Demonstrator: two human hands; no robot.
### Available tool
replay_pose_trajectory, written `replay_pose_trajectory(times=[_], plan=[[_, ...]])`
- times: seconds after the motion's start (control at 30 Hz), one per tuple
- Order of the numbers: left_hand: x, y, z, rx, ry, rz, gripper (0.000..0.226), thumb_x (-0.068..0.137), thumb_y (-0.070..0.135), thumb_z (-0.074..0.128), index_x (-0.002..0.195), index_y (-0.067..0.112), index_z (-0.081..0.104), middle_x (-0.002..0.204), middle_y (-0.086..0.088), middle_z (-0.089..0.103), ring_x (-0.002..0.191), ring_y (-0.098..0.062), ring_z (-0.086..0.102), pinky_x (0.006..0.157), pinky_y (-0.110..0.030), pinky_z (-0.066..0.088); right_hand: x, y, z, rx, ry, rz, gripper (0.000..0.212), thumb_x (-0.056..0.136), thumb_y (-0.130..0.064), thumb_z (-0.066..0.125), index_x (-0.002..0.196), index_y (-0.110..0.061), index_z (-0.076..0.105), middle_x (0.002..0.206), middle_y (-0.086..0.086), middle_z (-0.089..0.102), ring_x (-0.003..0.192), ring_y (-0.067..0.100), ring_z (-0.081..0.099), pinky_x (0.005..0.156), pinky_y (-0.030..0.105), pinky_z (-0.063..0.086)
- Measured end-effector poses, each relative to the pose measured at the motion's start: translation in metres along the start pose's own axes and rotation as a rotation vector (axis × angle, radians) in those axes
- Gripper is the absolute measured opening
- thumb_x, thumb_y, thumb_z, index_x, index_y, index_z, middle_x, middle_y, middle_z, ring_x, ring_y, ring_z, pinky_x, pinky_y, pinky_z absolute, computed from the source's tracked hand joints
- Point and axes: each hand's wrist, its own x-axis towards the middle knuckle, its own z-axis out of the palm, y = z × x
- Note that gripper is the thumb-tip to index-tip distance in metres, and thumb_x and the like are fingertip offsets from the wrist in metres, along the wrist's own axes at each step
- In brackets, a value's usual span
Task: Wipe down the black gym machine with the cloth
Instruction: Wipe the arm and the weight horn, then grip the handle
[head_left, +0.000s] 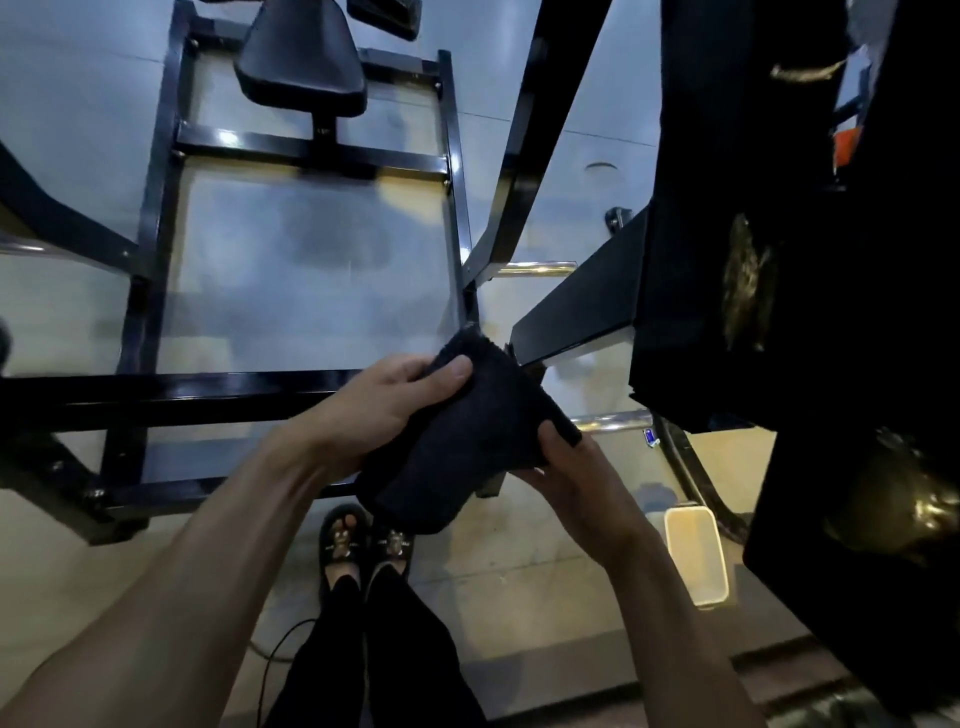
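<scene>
Cloth (467, 436): dark, fuzzy, folded into a thick pad; held in the air in front of the person, between both hands, above the near crossbar of the frame. Not touching the machine as far as can be seen.
Left hand (384, 400): grips the upper left edge of the cloth, thumb laid over the top face, fingers curled underneath. Forearm bare, reaching in from lower left.
Right hand (576, 478): holds the lower right edge of the cloth, thumb on top near the corner, fingers wrapped under. Forearm bare, reaching in from lower right.
Black gym machine (156, 218): glossy black rectangular tube frame lying flat on the floor, with crossbars; near crossbar runs left to right just beyond the hands.
Seat pad (301, 62): black, padded, wedge-shaped, on a post rising from a far crossbar of the frame.
Slanted beam (540, 130): black, runs from top centre down to the right rail of the frame.
Flat black plate (582, 306): juts out from a large dark block at right, just beyond the cloth.
Chrome bars (535, 267): short, shiny, right of the frame; a second one lower, beside the right hand.
Floor (311, 291): pale, glossy, with blurred reflections.
Feet (363, 545): black sandals, dark trousers, below the cloth.
Pale bin (696, 556): rectangular, on the floor right of the right forearm.
Thin dark cable (280, 649): on the floor near the legs.
</scene>
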Motion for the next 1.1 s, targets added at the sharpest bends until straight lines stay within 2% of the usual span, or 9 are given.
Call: replay_pose_trajectory(times=[0.13,0.2,0.27,0.33,0.5,0.7,0.93,1.03,1.1], plan=[[-0.004,-0.013,-0.001,-0.024,0.038,0.052,0.039,0.099,0.039,0.059,0.117,0.007,0.069,0.114,-0.022,0.073,0.106,-0.041,0.07,0.094,-0.052,0.056,-0.008,0.0,0.017,0.148,0.069,0.008,0.057,0.08,-0.055,0.082,0.128,-0.027,0.07,0.136,0.022,0.062,0.133,0.049,0.049,0.11,0.074,0.027],[-0.007,-0.019,0.001,0.019,0.111,0.161,0.035,0.099,0.038,0.062,0.121,0.011,0.067,0.115,-0.016,0.073,0.109,-0.039,0.069,0.095,-0.051,0.055,-0.015,-0.006,0.029,0.088,0.201,-0.049,0.047,0.079,-0.042,0.086,0.119,-0.021,0.073,0.122,0.018,0.07,0.123,0.046,0.058,0.098,0.068,0.049],[-0.016,-0.021,0.005,0.189,0.185,0.308,0.029,0.097,0.034,0.069,0.121,0.018,0.066,0.112,-0.006,0.073,0.107,-0.028,0.07,0.09,-0.041,0.056,-0.024,-0.012,0.041,-0.083,0.361,-0.215,0.027,0.087,-0.017,0.082,0.111,-0.017,0.071,0.104,-0.005,0.076,0.104,0.016,0.072,0.08,0.029,0.059],[-0.032,-0.026,0.016,0.413,0.262,0.451,0.029,0.09,0.027,0.077,0.116,0.025,0.064,0.106,0.006,0.072,0.1,-0.015,0.07,0.085,-0.029,0.056,-0.034,-0.014,0.052,-0.353,0.515,-0.386,0.023,0.087,-0.01,0.08,0.103,-0.019,0.066,0.092,-0.015,0.072,0.09,0.0,0.068,0.075,0.012,0.05],[-0.065,-0.051,0.061,0.6,0.726,0.764,0.03,0.082,0.023,0.085,0.105,0.021,0.066,0.095,0.008,0.069,0.084,-0.012,0.067,0.068,-0.03,0.055,-0.055,-0.004,0.071,-0.73,0.641,-0.748,0.023,0.086,-0.015,0.082,0.101,-0.007,0.067,0.109,0.004,0.062,0.101,0.003,0.058,0.078,0.013,0.049],[-0.071,-0.047,0.083,0.524,0.88,0.749,0.024,0.084,0.022,0.081,0.104,0.02,0.066,0.087,0.009,0.068,0.076,-0.01,0.065,0.063,-0.024,0.052,-0.077,0.002,0.081,-0.831,0.549,-0.829,0.044,0.083,-0.017,0.072,0.124,0.001,0.069,0.129,0.011,0.062,0.121,0.019,0.061,0.099,0.022,0.052],[-0.06,-0.035,0.089,-0.503,0.492,0.37,0.05,0.074,0.012,0.078,0.116,-0.011,0.061,0.096,-0.022,0.071,0.081,-0.028,0.07,0.069,-0.032,0.061,-0.079,0.009,0.093,-1.155,0.445,-0.82,0.07,0.085,-0.012,0.066,0.152,-0.021,0.049,0.153,0.008,0.042,0.137,0.027,0.042,0.115,0.042,0.04],[-0.063,-0.038,0.094,-0.598,0.342,0.24,0.027,0.094,0.0,0.056,0.118,-0.012,0.062,0.107,-0.028,0.069,0.091,-0.032,0.071,0.076,-0.033,0.062,-0.075,0.005,0.094,-1.183,0.543,-0.761,0.065,0.087,-0.018,0.059,0.151,-0.031,0.051,0.146,0.005,0.039,0.13,0.028,0.041,0.113,0.043,0.039],[-0.065,-0.041,0.092,-0.659,0.255,0.196,0.037,0.093,0.001,0.056,0.127,-0.011,0.06,0.122,-0.031,0.066,0.11,-0.037,0.069,0.093,-0.039,0.059,-0.073,0.001,0.095,-1.191,0.596,-0.716,0.064,0.088,-0.022,0.058,0.15,-0.036,0.052,0.141,0.003,0.04,0.126,0.029,0.041,0.113,0.041,0.035]])
